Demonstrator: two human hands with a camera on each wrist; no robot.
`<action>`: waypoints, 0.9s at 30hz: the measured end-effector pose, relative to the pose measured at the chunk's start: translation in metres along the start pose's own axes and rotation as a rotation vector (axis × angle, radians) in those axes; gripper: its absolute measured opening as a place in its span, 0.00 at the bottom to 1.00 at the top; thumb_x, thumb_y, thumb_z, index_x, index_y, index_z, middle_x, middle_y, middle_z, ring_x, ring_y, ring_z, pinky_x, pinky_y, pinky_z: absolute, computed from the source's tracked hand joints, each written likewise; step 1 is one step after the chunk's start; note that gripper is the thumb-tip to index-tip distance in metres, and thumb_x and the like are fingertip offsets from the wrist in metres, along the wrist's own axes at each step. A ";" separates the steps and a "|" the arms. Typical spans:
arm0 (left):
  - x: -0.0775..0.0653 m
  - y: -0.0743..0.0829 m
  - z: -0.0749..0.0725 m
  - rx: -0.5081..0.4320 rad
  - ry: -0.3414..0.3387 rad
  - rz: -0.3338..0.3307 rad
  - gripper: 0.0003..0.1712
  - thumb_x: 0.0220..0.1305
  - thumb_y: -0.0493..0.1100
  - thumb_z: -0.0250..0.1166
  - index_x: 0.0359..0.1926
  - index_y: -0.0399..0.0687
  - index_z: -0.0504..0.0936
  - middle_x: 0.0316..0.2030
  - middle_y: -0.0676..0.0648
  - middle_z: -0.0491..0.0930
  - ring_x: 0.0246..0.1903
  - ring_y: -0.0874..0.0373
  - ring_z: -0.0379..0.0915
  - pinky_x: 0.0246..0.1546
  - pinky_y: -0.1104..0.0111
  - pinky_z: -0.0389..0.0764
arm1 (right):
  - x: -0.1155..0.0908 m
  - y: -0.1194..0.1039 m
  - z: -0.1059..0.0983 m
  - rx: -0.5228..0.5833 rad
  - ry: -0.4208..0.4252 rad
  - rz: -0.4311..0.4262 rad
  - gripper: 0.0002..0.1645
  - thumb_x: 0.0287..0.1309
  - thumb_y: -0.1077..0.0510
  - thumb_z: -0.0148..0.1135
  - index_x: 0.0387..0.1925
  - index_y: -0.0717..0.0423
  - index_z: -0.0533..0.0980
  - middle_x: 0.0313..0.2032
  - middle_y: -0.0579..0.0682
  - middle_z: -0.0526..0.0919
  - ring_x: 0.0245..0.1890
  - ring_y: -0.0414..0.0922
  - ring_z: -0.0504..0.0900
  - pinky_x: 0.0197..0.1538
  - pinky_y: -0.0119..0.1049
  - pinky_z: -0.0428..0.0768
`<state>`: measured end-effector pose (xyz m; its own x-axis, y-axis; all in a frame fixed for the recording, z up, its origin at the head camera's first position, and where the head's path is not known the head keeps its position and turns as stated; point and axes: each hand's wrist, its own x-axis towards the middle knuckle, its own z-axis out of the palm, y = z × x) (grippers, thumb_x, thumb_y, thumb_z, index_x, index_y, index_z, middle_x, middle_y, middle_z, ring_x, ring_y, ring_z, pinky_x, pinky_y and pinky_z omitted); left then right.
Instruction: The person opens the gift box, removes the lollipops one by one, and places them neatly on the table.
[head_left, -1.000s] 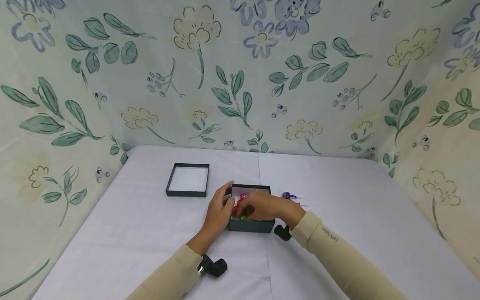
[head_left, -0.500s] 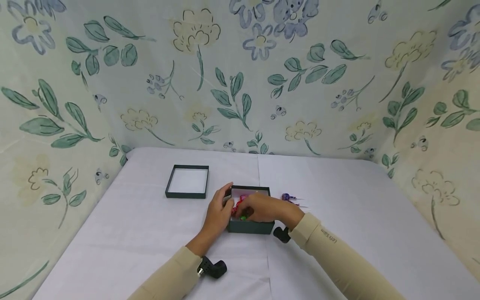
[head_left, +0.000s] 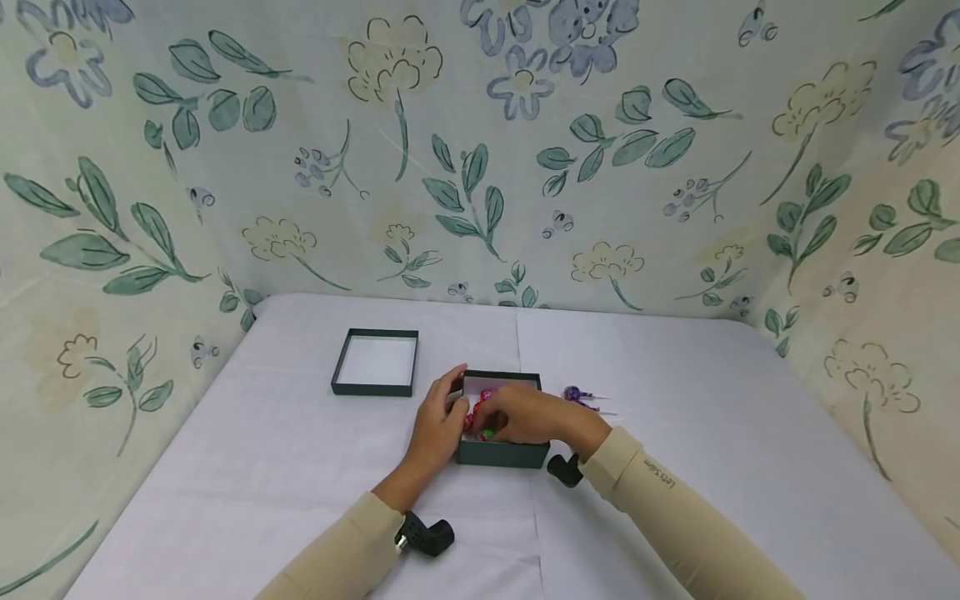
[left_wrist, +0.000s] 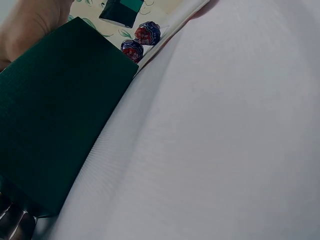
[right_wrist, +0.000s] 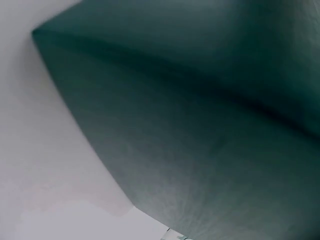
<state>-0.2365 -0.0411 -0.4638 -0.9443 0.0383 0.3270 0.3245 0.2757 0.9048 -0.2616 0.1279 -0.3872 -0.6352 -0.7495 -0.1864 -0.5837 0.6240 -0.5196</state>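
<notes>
My left hand (head_left: 437,421) grips the left wall of an open dark green box (head_left: 503,454), thumb at the rim. My right hand (head_left: 517,414) reaches down into the box with curled fingers. At its fingertips a green-wrapped lollipop (head_left: 486,435) shows, seemingly pinched; its stick is hidden. Red and pink wrapped lollipops (head_left: 486,394) lie inside, partly covered by the right hand. The left wrist view shows the green box wall (left_wrist: 60,110) close up. Box walls (right_wrist: 175,125) fill most of the right wrist view, where no fingers are visible.
Purple-wrapped lollipops (head_left: 574,393) lie on the white cloth right of the box, sticks pointing right. The box lid (head_left: 372,389) rests upturned at the back left. A floral curtain (head_left: 480,167) surrounds the table. Black cameras (head_left: 431,537) sit at both wrists.
Both hands and the box hold almost the same places. The green lollipop shows slightly more beneath the right fingers.
</notes>
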 end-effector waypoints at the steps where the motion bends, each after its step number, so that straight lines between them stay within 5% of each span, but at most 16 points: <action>1: 0.000 0.000 0.000 0.001 0.000 0.003 0.29 0.65 0.38 0.51 0.68 0.48 0.67 0.60 0.47 0.71 0.58 0.55 0.68 0.59 0.57 0.72 | 0.000 0.000 0.000 0.001 0.001 -0.002 0.11 0.53 0.64 0.69 0.39 0.51 0.85 0.32 0.37 0.83 0.31 0.32 0.79 0.39 0.25 0.79; 17: 0.000 0.002 -0.001 -0.002 -0.012 -0.027 0.28 0.67 0.38 0.51 0.68 0.56 0.67 0.61 0.48 0.70 0.59 0.56 0.68 0.60 0.58 0.70 | 0.001 0.003 0.001 0.006 -0.002 -0.008 0.11 0.52 0.65 0.70 0.38 0.50 0.84 0.32 0.37 0.83 0.30 0.33 0.79 0.39 0.26 0.79; 27: 0.000 0.002 -0.001 0.006 0.001 0.004 0.29 0.65 0.38 0.52 0.68 0.50 0.67 0.60 0.46 0.71 0.58 0.53 0.68 0.59 0.54 0.71 | -0.003 -0.001 -0.004 0.023 0.029 -0.020 0.11 0.52 0.62 0.70 0.39 0.51 0.83 0.33 0.39 0.82 0.31 0.35 0.79 0.39 0.27 0.79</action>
<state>-0.2359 -0.0411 -0.4615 -0.9430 0.0379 0.3307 0.3276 0.2812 0.9020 -0.2614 0.1302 -0.3834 -0.6380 -0.7550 -0.1512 -0.5849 0.6029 -0.5425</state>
